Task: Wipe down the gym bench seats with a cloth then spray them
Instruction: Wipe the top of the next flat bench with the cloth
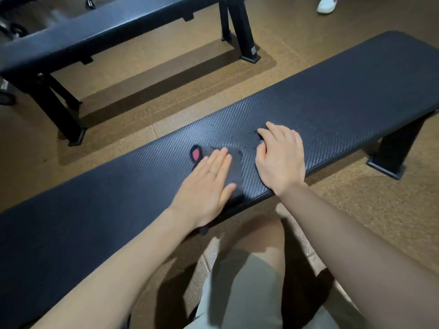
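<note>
A long black gym bench seat [332, 96] with a woven texture runs from lower left to upper right. A dark grey cloth [234, 166] with a pink patch [196, 155] lies on it near the front edge. My left hand [209, 184] lies flat on the cloth, fingers straight and together. My right hand [280, 157] rests just to the right of it on the bare seat, fingers bent with the tips pressing down; a grey bit of cloth may show under them. Small water droplets [247, 136] dot the seat between and beyond the hands.
A second black bench [99, 32] stands parallel at the upper left on a brown speckled floor [142, 91]. Another person's white and red shoe [329, 4] is at the top right. My knee and grey shorts [242, 290] are below the bench edge.
</note>
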The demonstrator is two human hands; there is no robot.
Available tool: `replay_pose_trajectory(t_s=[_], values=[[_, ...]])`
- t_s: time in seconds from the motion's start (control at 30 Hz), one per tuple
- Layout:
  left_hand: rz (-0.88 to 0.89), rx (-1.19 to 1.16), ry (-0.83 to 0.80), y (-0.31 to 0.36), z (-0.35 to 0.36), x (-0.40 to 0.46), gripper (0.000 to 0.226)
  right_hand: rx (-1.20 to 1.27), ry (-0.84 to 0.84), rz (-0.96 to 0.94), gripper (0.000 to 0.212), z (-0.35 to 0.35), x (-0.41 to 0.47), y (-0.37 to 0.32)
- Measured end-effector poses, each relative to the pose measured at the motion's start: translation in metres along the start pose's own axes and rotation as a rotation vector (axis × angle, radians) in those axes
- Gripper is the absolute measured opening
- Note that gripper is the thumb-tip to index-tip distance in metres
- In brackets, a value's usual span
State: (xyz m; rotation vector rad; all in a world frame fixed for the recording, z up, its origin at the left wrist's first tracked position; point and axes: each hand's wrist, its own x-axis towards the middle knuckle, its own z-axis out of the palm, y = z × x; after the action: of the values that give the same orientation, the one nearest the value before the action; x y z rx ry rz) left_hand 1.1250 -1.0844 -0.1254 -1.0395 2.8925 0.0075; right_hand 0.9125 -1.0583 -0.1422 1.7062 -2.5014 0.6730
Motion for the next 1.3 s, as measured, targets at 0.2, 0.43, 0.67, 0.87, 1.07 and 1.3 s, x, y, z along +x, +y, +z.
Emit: replay_pose_trajectory(t_s=[0.2,0.43,0.67,0.87,1.07,1.3], values=[[0.049,-0.025,-0.024,-0.014,-0.001,-0.009,0.071,0.002,-0.020,-0.025,0.042,-0.004,-0.005,0.001],[-0.045,-0.059,-0.063,-0.079,-0.007,-0.063,0.069,-0.040,-0.060,0.015,0.043,-0.003,-0.003,-0.004],[-0.162,-0.114,-0.044,-0.054,-0.009,0.065,0.066,-0.020,-0.027,0.034,0.042,-0.001,-0.002,-0.003],[-0.045,-0.097,-0.074,-0.080,-0.007,-0.034,0.072,0.018,-0.027,0.051,0.042,-0.006,-0.005,-0.006],[-0.099,-0.135,-0.031,-0.094,-0.004,0.017,0.071,0.021,-0.009,0.049,0.041,-0.002,-0.006,-0.008],[-0.262,-0.206,0.003,-0.093,-0.010,0.109,0.055,0.036,0.021,0.042,0.042,-0.002,-0.005,-0.003]])
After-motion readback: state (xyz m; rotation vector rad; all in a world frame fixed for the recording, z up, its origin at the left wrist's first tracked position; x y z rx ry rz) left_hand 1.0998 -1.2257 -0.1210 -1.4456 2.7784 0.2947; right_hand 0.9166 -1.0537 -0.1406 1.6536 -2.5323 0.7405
